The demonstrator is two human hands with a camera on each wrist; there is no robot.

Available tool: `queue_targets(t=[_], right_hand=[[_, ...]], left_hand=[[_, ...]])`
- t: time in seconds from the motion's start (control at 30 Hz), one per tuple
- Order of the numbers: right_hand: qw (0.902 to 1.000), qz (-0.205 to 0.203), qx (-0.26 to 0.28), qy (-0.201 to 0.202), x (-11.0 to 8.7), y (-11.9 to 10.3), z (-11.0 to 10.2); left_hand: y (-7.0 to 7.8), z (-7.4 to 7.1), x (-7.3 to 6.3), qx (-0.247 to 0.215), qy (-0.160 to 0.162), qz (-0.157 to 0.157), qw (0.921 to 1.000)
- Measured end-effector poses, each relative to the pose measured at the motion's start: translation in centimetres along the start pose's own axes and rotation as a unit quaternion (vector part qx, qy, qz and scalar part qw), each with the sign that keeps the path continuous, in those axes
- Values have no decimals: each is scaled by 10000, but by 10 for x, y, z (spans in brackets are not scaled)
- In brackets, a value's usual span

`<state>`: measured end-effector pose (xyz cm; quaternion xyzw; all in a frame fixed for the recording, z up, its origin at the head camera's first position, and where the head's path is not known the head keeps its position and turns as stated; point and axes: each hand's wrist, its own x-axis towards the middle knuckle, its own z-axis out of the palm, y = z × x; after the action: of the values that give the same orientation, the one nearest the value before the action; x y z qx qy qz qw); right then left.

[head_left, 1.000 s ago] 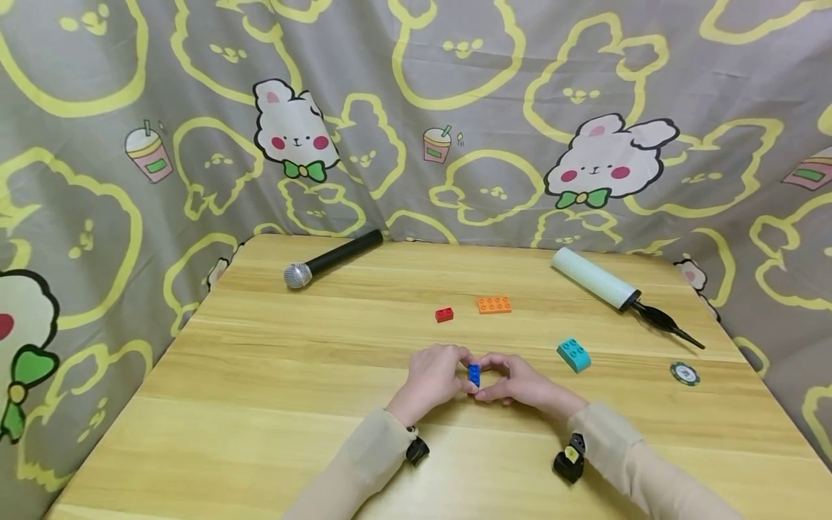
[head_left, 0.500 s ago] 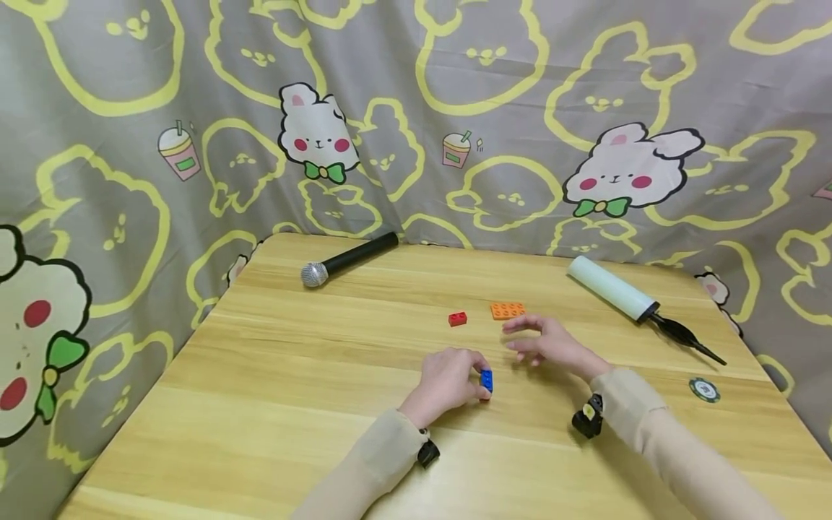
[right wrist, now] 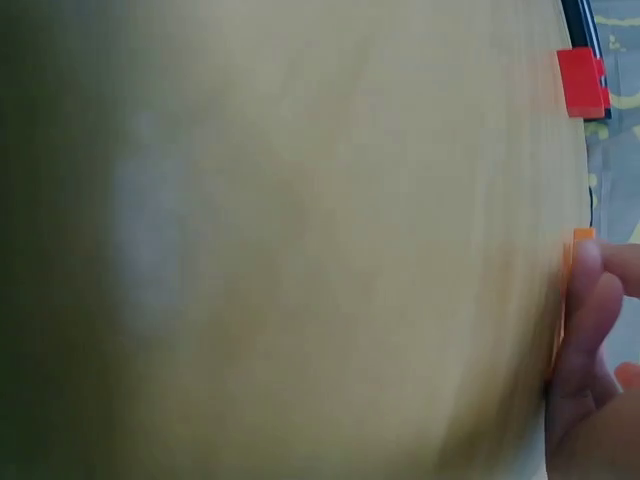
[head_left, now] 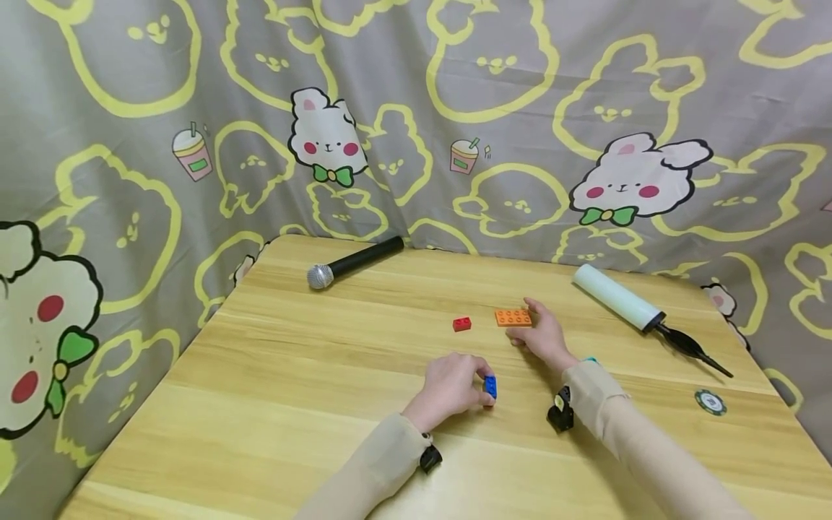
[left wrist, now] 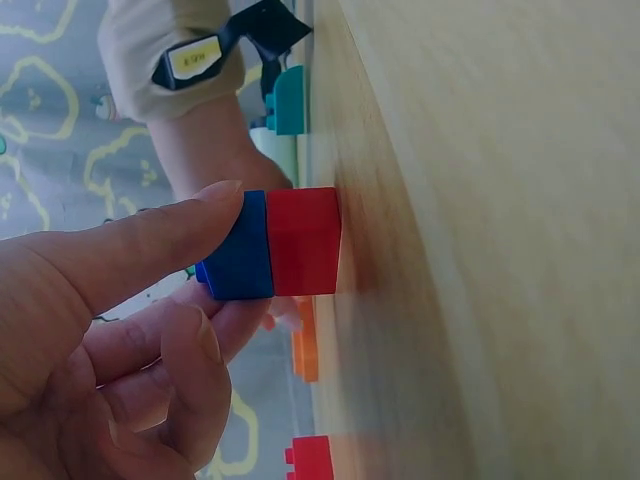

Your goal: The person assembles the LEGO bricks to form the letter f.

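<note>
My left hand (head_left: 451, 383) pinches a blue toy brick (head_left: 490, 387) between thumb and fingers. In the left wrist view a red brick (left wrist: 304, 240) is joined flush under the blue one, its bottom close to the tabletop. My right hand (head_left: 544, 336) reaches over a flat orange eight-stud brick (head_left: 513, 318), thumb by its near edge and index finger past its far edge. The right wrist view shows fingertips (right wrist: 590, 265) overlapping the orange brick, which lies flat on the table. A small red two-stud brick (head_left: 462, 324) lies to its left.
A teal brick (left wrist: 289, 100) is mostly hidden by the right sleeve in the head view. A microphone (head_left: 354, 263) lies at the back left. A pale hand pump (head_left: 620, 297) and a poker chip (head_left: 711, 402) lie right. A patterned curtain (head_left: 403, 87) hangs behind the wooden table (head_left: 273, 375).
My right hand has let go of the blue-and-red stack and moved away to the orange brick. The left hand keeps hold of the stack. The head view has turned slightly left.
</note>
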<state>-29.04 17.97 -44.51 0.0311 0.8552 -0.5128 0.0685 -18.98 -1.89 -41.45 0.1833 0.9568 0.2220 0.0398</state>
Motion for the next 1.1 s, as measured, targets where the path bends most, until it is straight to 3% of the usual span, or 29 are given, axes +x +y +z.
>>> queue_targets(t=[0.2, 0.57, 0.9, 1.1], right_hand=[[9999, 72, -26, -97, 5, 3, 0], [9993, 141, 220, 263, 7, 7, 4], [9995, 113, -257, 131, 6, 8, 1], [9998, 148, 65, -141, -2, 9, -1]], left_hand=[[-1, 0, 0, 2, 19, -26, 10000], [0, -1, 1, -41, -51, -73, 10000], [0, -3, 3, -142, -61, -91, 9998], [0, -1, 2, -171, -76, -116, 9998]])
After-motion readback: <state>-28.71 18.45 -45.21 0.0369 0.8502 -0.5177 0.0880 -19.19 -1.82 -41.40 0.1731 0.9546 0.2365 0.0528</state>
